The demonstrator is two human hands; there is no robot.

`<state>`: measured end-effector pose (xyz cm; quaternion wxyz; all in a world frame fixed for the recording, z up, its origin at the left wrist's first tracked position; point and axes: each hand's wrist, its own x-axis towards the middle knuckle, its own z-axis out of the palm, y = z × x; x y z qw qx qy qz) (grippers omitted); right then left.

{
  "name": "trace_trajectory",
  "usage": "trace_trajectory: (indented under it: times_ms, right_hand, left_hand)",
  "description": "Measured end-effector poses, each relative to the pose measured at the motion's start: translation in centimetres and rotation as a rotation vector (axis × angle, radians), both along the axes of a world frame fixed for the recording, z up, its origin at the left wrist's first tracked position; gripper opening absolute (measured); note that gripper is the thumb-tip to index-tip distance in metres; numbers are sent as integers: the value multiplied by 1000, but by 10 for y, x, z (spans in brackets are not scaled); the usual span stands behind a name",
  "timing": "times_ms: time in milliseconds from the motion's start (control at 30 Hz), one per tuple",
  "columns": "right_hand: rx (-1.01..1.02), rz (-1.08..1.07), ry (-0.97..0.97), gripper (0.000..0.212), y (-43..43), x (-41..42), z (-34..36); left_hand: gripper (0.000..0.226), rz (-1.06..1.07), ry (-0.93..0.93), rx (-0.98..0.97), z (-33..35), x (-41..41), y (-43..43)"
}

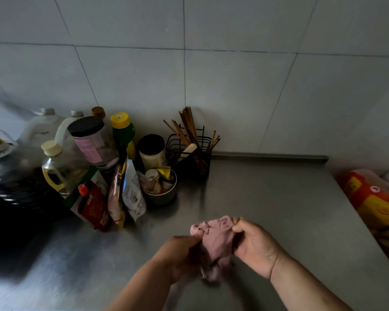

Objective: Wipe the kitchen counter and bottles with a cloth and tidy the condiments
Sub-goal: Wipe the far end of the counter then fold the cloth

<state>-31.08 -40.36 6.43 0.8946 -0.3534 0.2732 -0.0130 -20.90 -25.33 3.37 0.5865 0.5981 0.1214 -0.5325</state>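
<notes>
head view: i log the pink cloth [218,239] bunched between both hands, low over the steel counter [279,198] towards its front edge. left hand [180,254] grips the cloth's left side, fingers curled round it. right hand [254,245] pinches the upper right edge between thumb and fingers. the cloth's lower end hangs crumpled; i cannot tell whether it touches the counter.

condiments stand crowded at the left rear, well apart from the cloth. nearest the hands, a red sauce pouch [92,205] with a red cap leans beside two pale pouches [133,194], all propped upright. just right of them sits a metal bowl [164,196] holding small packets. behind the bowl stands a white jar [152,151] with a black lid. a black wire caddy [189,151] beside it holds chopsticks [186,124], tilted. further left i note a clear jar [92,140] with a black lid and pink label, a green bottle [122,131] with a yellow cap, and an oil bottle [56,167] with a cream cap. labels are too blurred to read.

an orange and yellow bag [373,198] lies off the counter's right edge. grey wall tiles [234,75] back the scene.
</notes>
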Motion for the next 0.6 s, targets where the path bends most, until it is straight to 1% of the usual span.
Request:
trace_trajectory:
  times_ms: [33,100,133,200,233,300,367,433,467,500,533,600]
  right_hand:
    - [1,-11,17,19,-4,-1,1]
    - [-66,-16,114,14,-12,-2,3]
    - [-116,7,172,15,-14,-2,3]
    - [-196,40,252,20,-19,-3,3]
    - [-213,16,246,19,-22,-2,2]
    - [-220,-125,190,13,-27,2,4]
    - [-189,-262,128,10,-32,5,7]
    - [-115,-293,121,15,-36,6,5]
    - [-115,-271,158,18,-36,6,2]
    - [-159,-231,217,20,-33,5,-2]
    - [-247,-179,270,22,-29,3,-5]
    - [-482,-18,345,23,-20,0,-8]
  left_hand:
    - [26,50,-6,-55,2,1,-3]
    - [16,108,-64,-132,14,6,-8]
    - [11,114,-121,-141,20,10,-9]
    - [9,148,-257,-133,31,21,-8]
    - [10,198,-317,-141,35,26,-7]
    - [9,361,-414,-178,45,36,-1]
    - [9,466,-465,-203,51,44,6]
    - [13,443,-525,-171,54,47,11]
    - [15,400,-567,-125,55,46,13]
    - [15,350,-605,-83,55,45,14]
    - [15,298,-626,-58,54,43,15]
    - [15,214,-632,-41,55,39,15]
